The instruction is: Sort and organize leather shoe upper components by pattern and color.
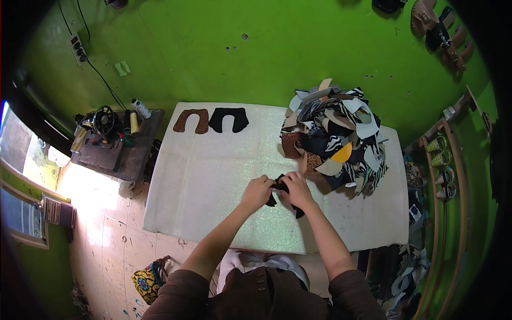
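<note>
Near the front middle of the pale surface, between the two hands, a dark piece of thin material, with two ends hanging apart below the grip. Pinched along its upper part by left hand and right hand, fingers curled in, knuckles close together; probably held from both sides for control of the narrow stretch between. Hard to tell whether folded, stretched or merely steadied there, being largely covered by fingers, with thumb tips not clearly visible.

Toward the far left corner, a brown spotted arch and a black arch, laid flat side by side with openings facing the near edge; likely placed there for separation from the loose scraps. Too close together to say whether touching or just apart.

On the right, a tall scrap pile in zebra stripes, black, brown and yellow, perhaps kept to one side for arm room. Impossible to count, with lower layers buried.

Beyond the left edge, a sewing machine on a dark stand, thread cones within easy reach of it; needle area indistinct. At far right, a wooden rack holding shoes, and higher up, hanging sandals, partly lost in the dark rim.
</note>
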The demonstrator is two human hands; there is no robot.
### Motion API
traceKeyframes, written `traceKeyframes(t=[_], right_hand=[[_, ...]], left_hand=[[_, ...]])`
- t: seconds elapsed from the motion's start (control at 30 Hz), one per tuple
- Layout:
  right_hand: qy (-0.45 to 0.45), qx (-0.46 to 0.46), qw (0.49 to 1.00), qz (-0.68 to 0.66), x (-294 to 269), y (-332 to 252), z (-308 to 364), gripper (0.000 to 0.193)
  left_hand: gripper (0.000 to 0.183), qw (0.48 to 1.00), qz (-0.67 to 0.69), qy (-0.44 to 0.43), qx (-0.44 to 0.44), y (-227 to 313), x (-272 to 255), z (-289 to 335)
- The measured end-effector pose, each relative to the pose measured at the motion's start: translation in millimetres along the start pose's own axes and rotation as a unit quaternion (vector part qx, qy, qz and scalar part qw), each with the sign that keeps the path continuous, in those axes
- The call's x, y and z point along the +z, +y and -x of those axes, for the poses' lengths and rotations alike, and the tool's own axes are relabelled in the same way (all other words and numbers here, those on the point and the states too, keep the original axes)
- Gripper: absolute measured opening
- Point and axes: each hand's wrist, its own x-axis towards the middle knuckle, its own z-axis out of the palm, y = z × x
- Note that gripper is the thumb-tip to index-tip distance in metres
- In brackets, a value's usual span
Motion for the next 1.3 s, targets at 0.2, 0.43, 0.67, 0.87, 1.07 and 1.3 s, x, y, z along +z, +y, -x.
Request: traceKeyframes(t=[0.2,0.43,0.67,0.87,1.07,1.3], right_hand=[[-0.022,-0.055,0.995,-0.074,-19,-3,5,0.029],[-0.090,0.108,0.943,-0.303,-31,-7,9,0.023],[-0.106,0.134,0.872,-0.458,-26,15,12,0.022],[0.039,0.201,0.731,-0.651,-3,15,14,0.021],[-0.003,0.229,0.620,-0.750,21,-1,6,0.021],[-0.057,0.235,0.547,-0.802,20,-12,-9,0.025]], left_hand=[[0.015,0.997,0.074,0.008,0.030,14,-21,6],[0.019,0.967,0.213,-0.055,-0.131,19,-48,2],[0.021,0.930,0.326,0.015,-0.167,2,-43,10],[0.022,0.731,0.621,-0.010,-0.282,5,-38,19],[0.027,0.418,0.863,-0.084,-0.272,-15,-20,41],[0.033,0.562,0.780,-0.010,-0.275,-29,-47,35]])
